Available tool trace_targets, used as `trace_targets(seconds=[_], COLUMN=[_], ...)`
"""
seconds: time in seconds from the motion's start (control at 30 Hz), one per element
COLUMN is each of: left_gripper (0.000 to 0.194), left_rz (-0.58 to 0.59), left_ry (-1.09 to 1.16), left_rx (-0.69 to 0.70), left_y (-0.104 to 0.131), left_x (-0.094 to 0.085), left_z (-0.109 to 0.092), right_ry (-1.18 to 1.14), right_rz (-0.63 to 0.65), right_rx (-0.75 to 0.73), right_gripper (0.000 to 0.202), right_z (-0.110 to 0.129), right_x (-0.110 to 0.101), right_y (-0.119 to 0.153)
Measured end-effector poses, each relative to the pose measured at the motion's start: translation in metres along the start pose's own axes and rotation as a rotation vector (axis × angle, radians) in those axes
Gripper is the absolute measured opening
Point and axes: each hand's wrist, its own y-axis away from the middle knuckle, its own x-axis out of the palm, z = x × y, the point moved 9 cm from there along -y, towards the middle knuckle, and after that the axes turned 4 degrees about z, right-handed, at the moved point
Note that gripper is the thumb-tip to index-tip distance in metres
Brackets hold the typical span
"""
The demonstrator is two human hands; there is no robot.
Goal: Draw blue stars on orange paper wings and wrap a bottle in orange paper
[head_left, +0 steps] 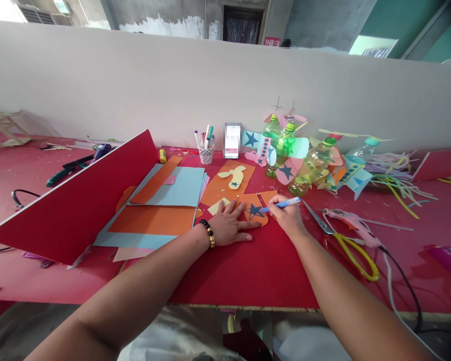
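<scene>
My right hand (pixel 288 215) is closed around a blue marker (pixel 285 203), its tip on a dark blue star (pixel 254 212). That star is drawn on a rounded orange paper piece (pixel 263 219) lying on the red table. Spread flat, my left hand (pixel 231 224) presses on the paper's left side, with a small cream paper (pixel 217 207) partly under its fingers. Just beyond lies a larger orange sheet (pixel 214 188), carrying a pale yellow cutout (pixel 236 178) with a small star on it.
Paper sheets (pixel 173 193) are stacked left, beside a standing red board (pixel 82 200). A cup of markers (pixel 206 154) and a phone (pixel 232 140) stand behind. Decorated plastic bottles (pixel 308 170) crowd the back right; yellow-handled scissors (pixel 355 254) and a pink glue gun (pixel 355 225) lie right.
</scene>
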Motion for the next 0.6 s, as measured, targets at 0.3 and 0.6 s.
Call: trace_targets(seconds=[0.3, 0.6], left_gripper=[0.054, 0.054], left_rz=[0.009, 0.007], left_ry=[-0.003, 0.009], left_rx=[-0.001, 0.0], left_y=[0.0002, 0.0003], left_x=[0.0005, 0.001], left_z=[-0.0007, -0.0001], right_ry=[0.015, -0.014], right_rz=[0.005, 0.011], right_rx=[0.021, -0.007], right_gripper=[0.013, 0.012], right_z=[-0.0006, -0.0013], right_x=[0.0001, 0.002], right_y=[0.0001, 0.0003])
